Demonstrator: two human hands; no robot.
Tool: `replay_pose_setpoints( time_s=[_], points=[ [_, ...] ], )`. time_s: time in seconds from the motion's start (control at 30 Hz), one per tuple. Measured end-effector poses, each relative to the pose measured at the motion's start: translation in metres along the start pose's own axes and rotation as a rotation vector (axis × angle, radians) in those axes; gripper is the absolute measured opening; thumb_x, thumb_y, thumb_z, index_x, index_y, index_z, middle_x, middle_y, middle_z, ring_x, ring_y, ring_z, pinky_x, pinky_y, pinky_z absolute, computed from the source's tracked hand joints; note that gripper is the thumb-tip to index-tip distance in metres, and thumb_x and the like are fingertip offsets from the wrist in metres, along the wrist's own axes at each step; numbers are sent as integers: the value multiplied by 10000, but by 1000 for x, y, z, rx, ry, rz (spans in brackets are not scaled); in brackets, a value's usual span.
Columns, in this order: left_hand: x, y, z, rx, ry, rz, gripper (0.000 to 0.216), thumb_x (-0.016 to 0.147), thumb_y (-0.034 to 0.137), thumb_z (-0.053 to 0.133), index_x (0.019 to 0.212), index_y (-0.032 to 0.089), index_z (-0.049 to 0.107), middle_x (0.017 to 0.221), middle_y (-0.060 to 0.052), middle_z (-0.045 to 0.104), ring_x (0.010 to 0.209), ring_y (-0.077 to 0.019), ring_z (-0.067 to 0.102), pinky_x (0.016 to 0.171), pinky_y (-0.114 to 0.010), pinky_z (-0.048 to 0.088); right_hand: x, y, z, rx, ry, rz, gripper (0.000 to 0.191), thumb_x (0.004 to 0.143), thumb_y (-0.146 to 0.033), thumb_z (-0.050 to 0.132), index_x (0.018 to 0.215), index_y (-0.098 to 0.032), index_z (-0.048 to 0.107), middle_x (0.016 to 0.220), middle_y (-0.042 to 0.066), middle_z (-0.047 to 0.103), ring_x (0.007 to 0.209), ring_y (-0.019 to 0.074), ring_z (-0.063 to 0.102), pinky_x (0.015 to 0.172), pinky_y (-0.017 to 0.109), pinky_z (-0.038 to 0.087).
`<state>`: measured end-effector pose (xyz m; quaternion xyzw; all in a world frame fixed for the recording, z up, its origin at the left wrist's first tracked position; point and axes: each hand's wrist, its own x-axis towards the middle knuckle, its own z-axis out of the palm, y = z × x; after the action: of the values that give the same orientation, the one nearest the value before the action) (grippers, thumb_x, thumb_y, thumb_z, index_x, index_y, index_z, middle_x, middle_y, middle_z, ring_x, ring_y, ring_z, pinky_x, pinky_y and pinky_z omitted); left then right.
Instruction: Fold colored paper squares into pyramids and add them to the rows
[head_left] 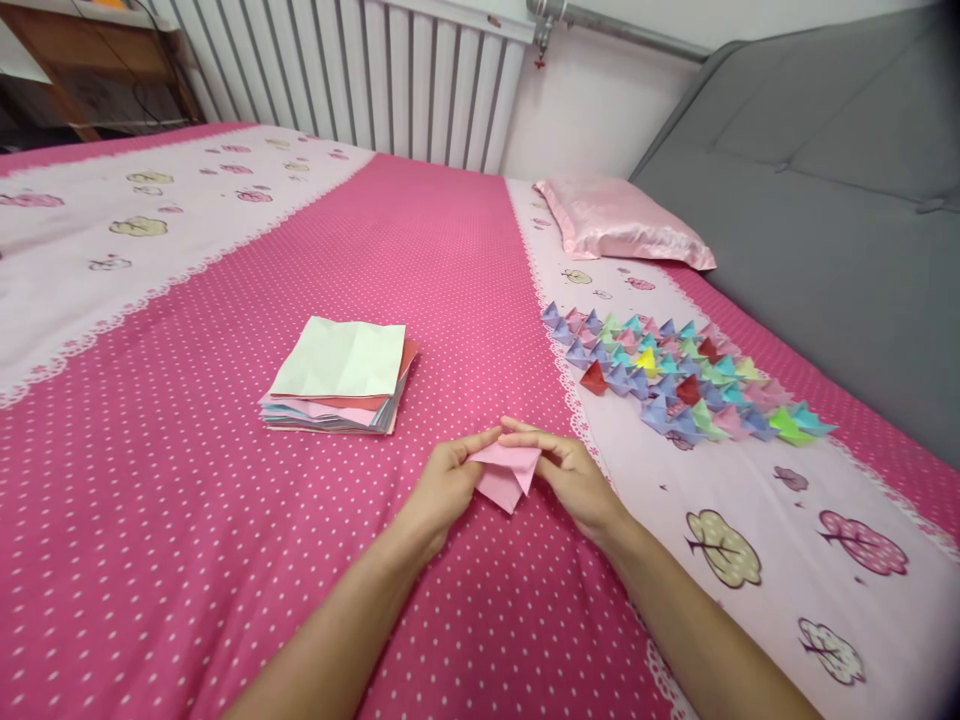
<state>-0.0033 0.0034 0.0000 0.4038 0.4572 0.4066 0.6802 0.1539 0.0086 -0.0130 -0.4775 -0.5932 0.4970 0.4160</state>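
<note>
Where the two hands meet: a folded pink paper [504,485], centre of the clock face used below, with a pointed flap aimed at 6 o'clock; whether it rests on the cloth, I cannot tell.
Left hand [448,487]: at 9 o'clock, pinching the paper's near side between thumb and fingers.
Right hand [583,488]: at 3 o'clock, pinching the opposite corner, its fingertips close to the left hand's at 12 o'clock.
Paper stack [337,368]: at 10 o'clock, well apart from the hands, a creased pale green sheet on top, with red, pink and bluish edges showing beneath.
Paper boats [664,418]: at 2 o'clock, close-set in rows, many lilac, others turquoise, pink and green; a red boat [594,378] sits at the near left edge, a yellow boat [646,362] among the lilac ones.
Bedspread [187,500]: magenta with white dots, pale bands printed with trees.
Satin pillow [626,222]: at 1 o'clock, pink, before the grey padded headboard [817,200].
Radiator [360,80]: at 11 o'clock, white and ribbed, beyond the bed.
</note>
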Motion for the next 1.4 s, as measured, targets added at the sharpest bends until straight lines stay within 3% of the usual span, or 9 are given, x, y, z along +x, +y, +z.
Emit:
replay_pose_setpoints(
  time_s=[0.13,0.23,0.4,0.57,0.67,0.83,1.0,1.2,1.4],
  points=[
    [-5,8,-4,-51,-69,-8,544,649,35,500,1178,130,582,1132,-91,641,927,-159,603,851,-272,421,-1,-7,-7,114,-21,73,301,730,-187,508,941,-254,712,1235,43,581,1184,234,478,1006,413,322],
    [-7,11,-6,-92,-123,16,586,622,43,537,1202,124,563,1103,-101,649,858,-146,603,785,-253,426,-2,-11,-9,244,-29,103,279,743,-250,487,897,-201,714,1034,72,675,971,228,597,879,397,422],
    [-4,10,-9,14,-108,2,420,729,188,552,1134,98,611,954,-111,692,770,-161,615,739,-291,453,-3,-8,-5,109,26,127,197,639,-295,716,796,-177,691,775,38,697,709,166,624,687,311,478],
    [6,-6,-11,700,15,280,353,772,127,473,1078,135,648,1044,-118,663,925,-218,601,843,-370,451,-3,4,3,-220,29,135,255,691,-289,673,921,-179,680,894,62,692,690,161,620,681,323,494],
    [8,-14,-10,1174,105,448,344,805,132,445,1090,132,639,1140,-166,594,1045,-263,541,888,-404,429,-5,5,7,-570,64,17,323,724,-249,634,1043,-200,651,946,64,649,756,179,603,744,352,493],
    [1,-18,-10,1577,109,405,432,849,188,423,1275,165,491,1398,-181,366,1293,-321,312,1025,-475,291,-8,1,6,-915,-57,-136,448,808,-243,524,1254,-202,510,1138,112,513,1027,238,528,861,388,467],
    [-4,-22,-10,1636,80,287,489,871,238,364,1360,215,369,1465,-127,264,1354,-319,174,1073,-496,180,-9,5,4,-1044,-147,-176,457,854,-262,449,1308,-214,445,1228,134,452,1125,269,466,874,425,465],
    [-3,-29,-11,1599,94,312,524,853,291,366,1369,202,352,1478,-108,239,1365,-307,137,1090,-478,122,-13,6,7,-1233,-176,-159,481,881,-274,394,1360,-229,371,1298,142,436,1110,311,462,839,470,453],
    [-6,-23,-10,1622,69,248,532,858,323,363,1372,188,342,1481,-106,226,1369,-297,127,1093,-480,99,-18,0,9,-1295,-171,-122,458,891,-291,390,1342,-219,411,1327,133,452,1088,329,462,853,488,420]
  ],
)
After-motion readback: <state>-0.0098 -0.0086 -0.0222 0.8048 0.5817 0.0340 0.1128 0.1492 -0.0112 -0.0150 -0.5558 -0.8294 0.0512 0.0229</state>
